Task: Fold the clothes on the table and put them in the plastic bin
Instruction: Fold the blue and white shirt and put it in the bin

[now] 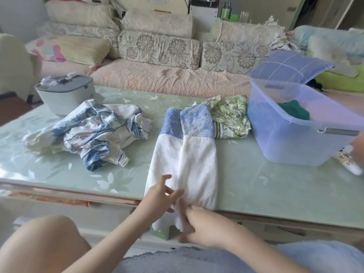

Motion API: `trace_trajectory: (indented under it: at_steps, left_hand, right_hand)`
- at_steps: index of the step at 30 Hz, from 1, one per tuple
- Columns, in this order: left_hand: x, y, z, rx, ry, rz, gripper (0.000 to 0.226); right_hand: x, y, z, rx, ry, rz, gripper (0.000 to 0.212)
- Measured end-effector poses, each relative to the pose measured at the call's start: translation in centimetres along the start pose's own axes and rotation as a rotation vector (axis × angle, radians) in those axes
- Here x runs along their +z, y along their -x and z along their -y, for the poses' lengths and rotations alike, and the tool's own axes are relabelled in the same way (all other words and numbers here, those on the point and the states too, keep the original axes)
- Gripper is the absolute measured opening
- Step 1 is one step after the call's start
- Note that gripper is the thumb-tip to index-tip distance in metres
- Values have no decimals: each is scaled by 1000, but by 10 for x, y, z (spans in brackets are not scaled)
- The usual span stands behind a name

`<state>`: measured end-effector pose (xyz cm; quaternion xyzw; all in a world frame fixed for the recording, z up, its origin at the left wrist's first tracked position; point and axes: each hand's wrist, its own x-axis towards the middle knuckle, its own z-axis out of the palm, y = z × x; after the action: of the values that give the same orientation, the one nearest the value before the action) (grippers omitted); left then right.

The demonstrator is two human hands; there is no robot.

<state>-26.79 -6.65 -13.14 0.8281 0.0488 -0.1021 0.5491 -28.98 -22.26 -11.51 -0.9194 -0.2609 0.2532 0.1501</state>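
Observation:
A white garment with blue upper panels (pixel 185 154) lies lengthwise on the green glass table (pixel 256 186), folded in long halves, its lower end hanging over the near edge. My left hand (pixel 161 194) rests on that lower end with fingers spread. My right hand (pixel 199 227) pinches the hanging hem from below. A crumpled blue-and-white patterned garment (pixel 88 133) lies at the left. Behind the white garment lies a green leaf-print garment (pixel 230 117). The clear plastic bin (pixel 291 142) stands at the right with a dark green cloth (pixel 293 109) inside.
A grey lidded box (pixel 65 95) stands at the table's back left. A white tube with writing (pixel 348 160) lies by the bin's right corner. A sofa with floral cushions (pixel 159 48) runs behind the table. A blue checked pillow (pixel 289 66) sits behind the bin.

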Motion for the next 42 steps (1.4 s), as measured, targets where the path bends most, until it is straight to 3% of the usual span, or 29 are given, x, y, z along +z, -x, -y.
trace_trajectory:
  at_steps: [4, 8, 10, 13, 17, 19, 21, 23, 25, 27, 29, 31, 35, 38, 42]
  left_hand:
    - [8, -5, 7, 75, -170, -54, 63]
    - [11, -10, 12, 203, -351, -151, 62]
    - [12, -9, 15, 324, -532, -230, 67]
    - [14, -12, 20, 532, -667, -266, 64]
    - [16, -18, 32, 778, -863, -116, 51]
    - [15, -17, 36, 781, -834, -64, 51]
    - [14, -17, 36, 791, -801, -88, 45]
    - [14, -17, 34, 788, -803, -94, 43]
    - [15, -18, 30, 772, -837, -46, 43]
    - [20, -19, 23, 781, -856, 41, 51]
    - [26, -20, 17, 805, -877, 118, 54]
    - [30, -19, 17, 811, -889, 155, 47]
    - [32, -16, 21, 819, -913, 173, 53]
    - [33, -16, 16, 797, -944, 201, 49]
    - [33, -25, 20, 704, -958, 226, 53]
  right_hand:
    - [-17, 13, 2, -35, -98, -49, 24]
    - [-34, 10, -28, 32, -51, -357, 32]
    - [-40, 9, -47, 49, -68, -428, 33]
    - [-36, 9, -70, -24, 12, -351, 48]
    - [-17, 11, -86, -112, 219, -87, 83]
    - [-11, 15, -92, -149, 252, -129, 85]
    - [-9, 22, -97, -191, 190, -317, 70]
    - [-3, 28, -101, -208, 117, -508, 40]
    - [10, 33, -99, -220, 101, -618, 16]
    - [29, 33, -95, -209, 96, -685, 5]
    - [46, 30, -89, -76, -73, -720, 4]
    - [55, 25, -84, 135, -397, -747, 4]
    - [69, 17, -72, 364, -1171, -567, 21]
    - [73, 17, -65, 361, -1290, -497, 18]
    - [70, 16, -59, 372, -1309, -549, 11]
